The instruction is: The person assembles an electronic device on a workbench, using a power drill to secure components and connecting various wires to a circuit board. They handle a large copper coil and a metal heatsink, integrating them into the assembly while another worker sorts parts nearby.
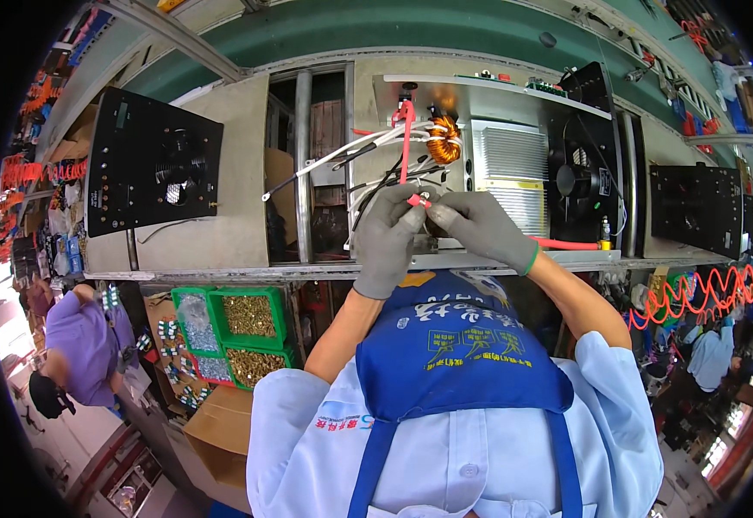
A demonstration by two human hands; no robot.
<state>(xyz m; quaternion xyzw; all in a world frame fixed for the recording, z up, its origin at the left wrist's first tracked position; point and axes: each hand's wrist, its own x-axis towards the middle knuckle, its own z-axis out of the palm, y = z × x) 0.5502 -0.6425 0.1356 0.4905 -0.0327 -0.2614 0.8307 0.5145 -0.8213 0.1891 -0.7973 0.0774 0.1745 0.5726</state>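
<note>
Both my hands wear grey gloves and meet in front of the open machine chassis [501, 84]. My left hand [385, 242] pinches a red cable [406, 147] near its end, where a red sleeve and a small metal terminal show. Against that same end close the thumb and fingertips of my right hand [490, 228]; the contact is partly hidden. The cable runs up to the chassis's far wall. Beside it stands a copper-wound ring coil [444, 141]. White cables [324, 160] with ring terminals stretch out leftward, and dark wires bunch behind my left hand.
A finned aluminium heat sink [509, 160] and black fan [576, 168] fill the chassis's right side. Black fan panels stand at left [156, 164] and right [696, 210]. Green bins [208, 292] of small metal parts sit lower left, near a person in purple [83, 350].
</note>
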